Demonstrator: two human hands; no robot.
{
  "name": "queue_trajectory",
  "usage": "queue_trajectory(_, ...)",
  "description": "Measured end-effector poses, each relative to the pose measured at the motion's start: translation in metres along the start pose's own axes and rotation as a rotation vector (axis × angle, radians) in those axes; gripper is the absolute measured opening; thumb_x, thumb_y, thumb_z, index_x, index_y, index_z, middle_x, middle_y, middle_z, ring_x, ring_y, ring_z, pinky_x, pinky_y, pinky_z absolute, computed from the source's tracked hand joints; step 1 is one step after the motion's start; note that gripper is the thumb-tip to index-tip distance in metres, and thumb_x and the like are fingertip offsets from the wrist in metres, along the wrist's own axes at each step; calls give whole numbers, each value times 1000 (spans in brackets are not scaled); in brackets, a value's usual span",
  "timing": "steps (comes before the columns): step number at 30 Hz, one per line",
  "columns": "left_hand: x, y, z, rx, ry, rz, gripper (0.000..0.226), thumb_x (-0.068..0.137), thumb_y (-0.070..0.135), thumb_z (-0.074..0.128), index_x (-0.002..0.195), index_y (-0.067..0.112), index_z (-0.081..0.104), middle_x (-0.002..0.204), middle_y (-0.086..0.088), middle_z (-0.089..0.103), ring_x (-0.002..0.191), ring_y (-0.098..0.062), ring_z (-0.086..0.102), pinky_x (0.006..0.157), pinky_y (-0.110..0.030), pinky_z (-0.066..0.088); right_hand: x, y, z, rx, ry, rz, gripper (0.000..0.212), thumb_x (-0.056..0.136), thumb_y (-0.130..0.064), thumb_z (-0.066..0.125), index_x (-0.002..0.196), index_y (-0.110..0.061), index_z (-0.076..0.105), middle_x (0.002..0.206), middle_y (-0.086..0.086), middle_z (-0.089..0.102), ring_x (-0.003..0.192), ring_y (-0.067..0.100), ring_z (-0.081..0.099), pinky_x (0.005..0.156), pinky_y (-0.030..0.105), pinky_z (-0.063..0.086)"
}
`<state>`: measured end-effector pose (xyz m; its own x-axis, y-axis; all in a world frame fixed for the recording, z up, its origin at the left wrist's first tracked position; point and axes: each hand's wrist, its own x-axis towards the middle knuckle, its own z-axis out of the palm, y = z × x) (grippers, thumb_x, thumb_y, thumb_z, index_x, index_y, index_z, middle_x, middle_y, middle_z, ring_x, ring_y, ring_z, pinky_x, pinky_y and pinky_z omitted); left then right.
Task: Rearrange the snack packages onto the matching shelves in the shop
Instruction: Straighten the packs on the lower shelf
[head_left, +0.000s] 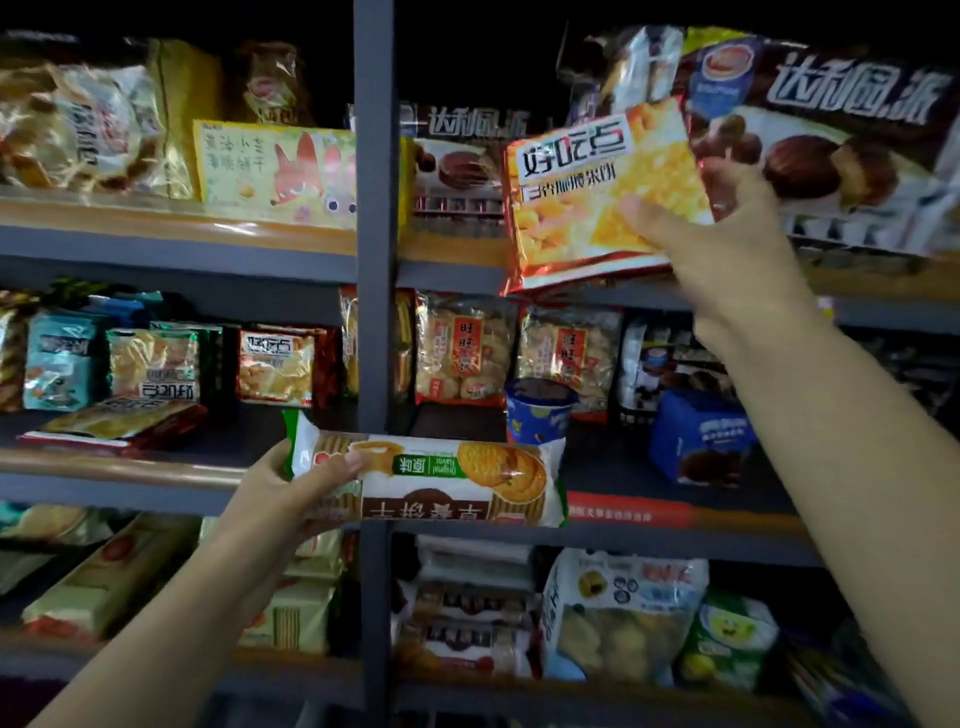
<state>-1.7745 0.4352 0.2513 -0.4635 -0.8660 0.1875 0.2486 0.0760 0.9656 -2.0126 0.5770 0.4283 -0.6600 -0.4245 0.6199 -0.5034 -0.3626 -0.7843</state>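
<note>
The right hand (727, 228) pinches the orange cracker packet (602, 197) at its right edge, thumb across the printed face, remaining fingers hidden behind the film. The packet extends left from this grip, face toward the viewer and tilted slightly, its lower seam hanging just in front of the upper shelf's edge (452, 273). Directly behind the grip stands a large brown chocolate-pie bag (841, 140), which does not match.

The left hand (291, 488) grips a green-and-white biscuit packet (441, 480) at its left end, thumb on top, fingers curled beneath. This packet's long axis runs horizontally, extending right from the grip across the grey upright post (374, 338); its print reads upside down.

The matching stock (275, 369) for the orange packet appears to stand on the middle shelf, well below and left of the right-hand grip, just above the left hand. The right hand must therefore probably travel down and leftward across the post. The left hand is nearer that bay, but it is occupied.
</note>
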Motion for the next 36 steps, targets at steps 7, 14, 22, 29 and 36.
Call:
queue_trajectory(7,-42,-51,20,-52,58,-120,59,47,26,86,98,19,57,97,-12,72,61,-14,70,54,-22,56,-89,105,-79,37,-108,448,66,59,-24,82,118,-32,53,117,1,64,93,21,68,79,42,56)
queue_trajectory(14,-88,-80,10,42,186,-201,88,35,50,91,111,22,58,106,-10,71,93,-31,69,81,-42,52,-152,171,-104,143,-148,727,63,67,-18,78,124,-24,54,119,5,66,99,25,67,76,38,53)
queue_trajectory(22,-141,-83,-37,82,391,-268,43,71,22,78,108,18,59,106,-12,70,93,-32,67,76,-41,52,-188,187,-70,192,-382,799,45,73,-31,74,116,-23,62,99,2,75,88,22,72,76,40,56)
queue_trajectory(29,-162,-59,-98,92,551,-241,33,80,16,68,111,12,56,102,-18,70,85,-30,68,73,-36,55,-199,169,5,233,-563,865,23,90,-20,61,111,-12,65,96,6,75,81,19,71,66,29,55)
queue_trajectory(36,-137,-47,-173,137,552,-224,62,62,28,76,118,11,55,103,-17,70,89,-34,69,82,-44,54,-202,139,113,308,-597,828,16,92,-17,58,106,-13,64,93,5,74,77,15,71,69,30,57)
